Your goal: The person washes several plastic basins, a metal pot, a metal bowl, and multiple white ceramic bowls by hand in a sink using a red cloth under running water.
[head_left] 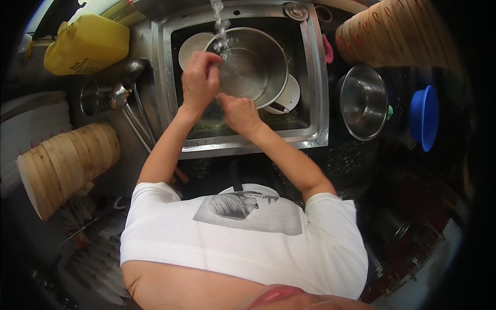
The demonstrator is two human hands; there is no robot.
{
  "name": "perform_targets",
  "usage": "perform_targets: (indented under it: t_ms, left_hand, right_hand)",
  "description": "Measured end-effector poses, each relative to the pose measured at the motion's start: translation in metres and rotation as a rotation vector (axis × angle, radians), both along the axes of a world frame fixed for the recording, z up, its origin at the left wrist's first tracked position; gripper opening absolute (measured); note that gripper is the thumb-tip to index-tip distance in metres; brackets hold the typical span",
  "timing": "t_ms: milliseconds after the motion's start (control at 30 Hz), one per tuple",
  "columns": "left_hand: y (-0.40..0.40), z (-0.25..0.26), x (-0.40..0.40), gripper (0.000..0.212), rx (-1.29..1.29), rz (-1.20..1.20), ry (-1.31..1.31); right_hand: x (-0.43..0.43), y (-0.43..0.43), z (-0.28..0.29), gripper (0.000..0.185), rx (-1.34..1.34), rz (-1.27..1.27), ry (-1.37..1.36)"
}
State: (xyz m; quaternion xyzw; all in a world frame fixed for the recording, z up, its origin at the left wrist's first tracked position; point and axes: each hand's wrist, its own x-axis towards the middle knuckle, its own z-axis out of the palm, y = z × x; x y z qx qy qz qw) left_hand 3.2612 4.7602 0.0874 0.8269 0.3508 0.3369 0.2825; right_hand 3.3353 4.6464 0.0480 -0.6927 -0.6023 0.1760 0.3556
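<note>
Water [220,23] runs from above into a large round stainless steel pot [252,73] in a metal sink [166,89]. My left hand [201,79] is at the pot's left rim, fingers curled beside the stream; whether it holds anything is not plain. My right hand [239,113] is closed near the pot's lower left rim, its fingertips close to my left wrist; its grip on the rim cannot be told. White dishes lie partly under the pot, one [193,46] at upper left and one with a handle [290,95] at lower right. Green scraps lie on the sink floor.
Left of the sink are a yellow plastic jug [91,44], metal ladles [121,95], a steel cup [90,97] and stacked bamboo steamers [69,162]. On the right are more steamers [387,35], a steel bowl [364,102], a blue plastic basin [424,118] and a pink cloth [327,48].
</note>
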Motion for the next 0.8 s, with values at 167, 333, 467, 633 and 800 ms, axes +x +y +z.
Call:
perform_targets:
  t_ms: [167, 333, 467, 633, 800]
  left_hand:
    - [-0.013, -0.019, -0.006, 0.020, -0.076, -0.359, 0.425]
    - [-0.019, -0.021, -0.029, 0.024, -0.047, -0.726, 0.699]
    - [-0.002, -0.076, -0.026, 0.034, 0.215, -0.718, 0.496]
    - [-0.035, -0.091, 0.006, 0.029, 0.358, -0.355, 0.222]
    - [-0.062, -0.091, 0.049, 0.026, 0.284, -0.082, 0.070]
  right_hand:
    - [0.042, -0.004, 0.004, 0.007, -0.202, 0.493, -0.573]
    - [0.090, -0.011, 0.021, 0.005, -0.024, 0.534, -0.638]
    - [0.101, -0.003, 0.041, 0.006, 0.050, 0.634, -0.706]
    - [0.097, -0.012, 0.059, 0.064, 0.238, 0.154, -0.458]
    - [0.090, -0.019, -0.008, 0.095, 0.167, -0.390, 0.808]
